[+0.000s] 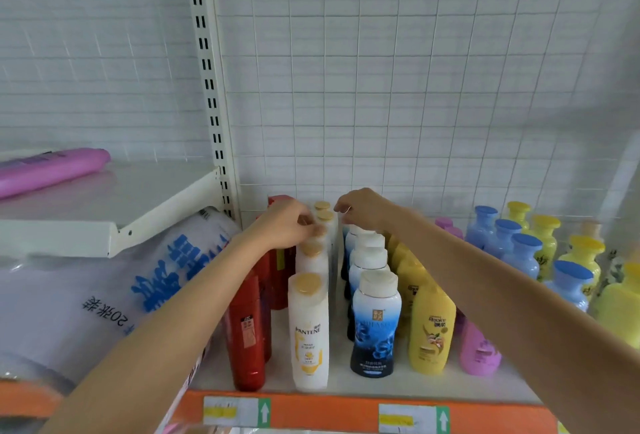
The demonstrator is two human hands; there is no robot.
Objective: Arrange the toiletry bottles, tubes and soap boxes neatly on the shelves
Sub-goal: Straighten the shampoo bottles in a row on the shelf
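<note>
At frame centre the left hand (289, 222) gripped a white bottle (320, 236), upright; the right hand (360, 206), curled, held nothing visible just beside it.

A white tiled wall (415, 52) rises behind and above the hands, with a thin wire grid (381, 94) in front of it. Up and to the left of the hands stands a cream slotted upright post (204, 52). Left of the hands and lower, a clear plastic package with blue printed characters (104, 295) lies tilted. Below the hands, an orange strip (329, 413) carries two white price labels with green arrows (237, 411), one under each forearm.
</note>
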